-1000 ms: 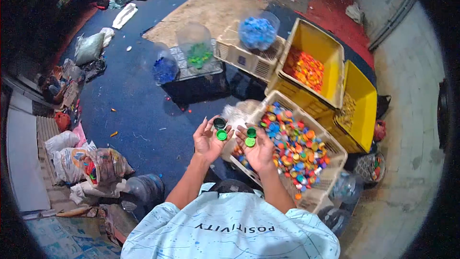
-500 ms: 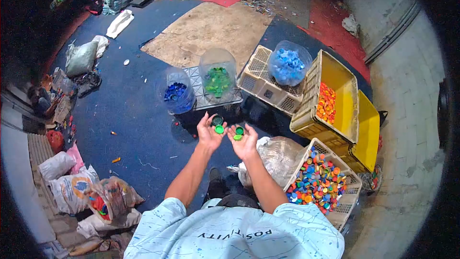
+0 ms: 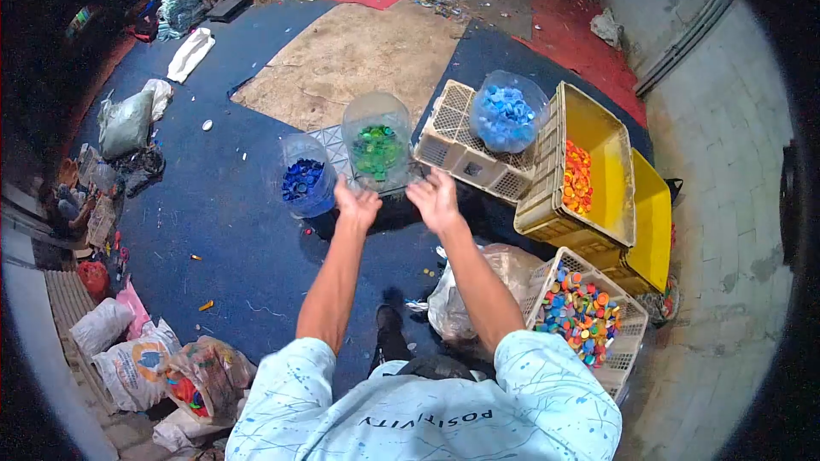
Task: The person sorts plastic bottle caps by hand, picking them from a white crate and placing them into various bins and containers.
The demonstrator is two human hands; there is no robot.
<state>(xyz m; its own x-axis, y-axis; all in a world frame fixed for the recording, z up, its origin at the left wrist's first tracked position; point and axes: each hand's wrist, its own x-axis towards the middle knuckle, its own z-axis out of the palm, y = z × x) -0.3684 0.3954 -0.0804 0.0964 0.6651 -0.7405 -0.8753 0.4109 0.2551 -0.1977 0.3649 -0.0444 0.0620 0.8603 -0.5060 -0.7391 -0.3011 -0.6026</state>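
- Head view: the left hand [image 3: 357, 203] is open, palm up, fingers loosely spread, just in front of the gap between the dark-blue tub [image 3: 309, 205] and the green tub [image 3: 374, 106]. No cap shows in it.
- The right hand [image 3: 436, 198] is also open, fingers apart and blurred, near the green tub's other side and the white crate [image 3: 441, 152]. It holds nothing visible; whether either hand touches a tub, I cannot tell.
- Green caps [image 3: 378, 152] lie inside the green tub, dark-blue caps [image 3: 303, 179] in the tub beside it. Both tubs stand on a grid-topped crate [image 3: 335, 143].
- A low sweep of either hand could knock a tub, since both look light and stand close to the crate's edge.
- Caps dropped short could miss the rim and scatter over the floor [image 3: 248, 248].
- The right forearm passes above a plastic bag [image 3: 510, 268]; lowered, it could snag there.
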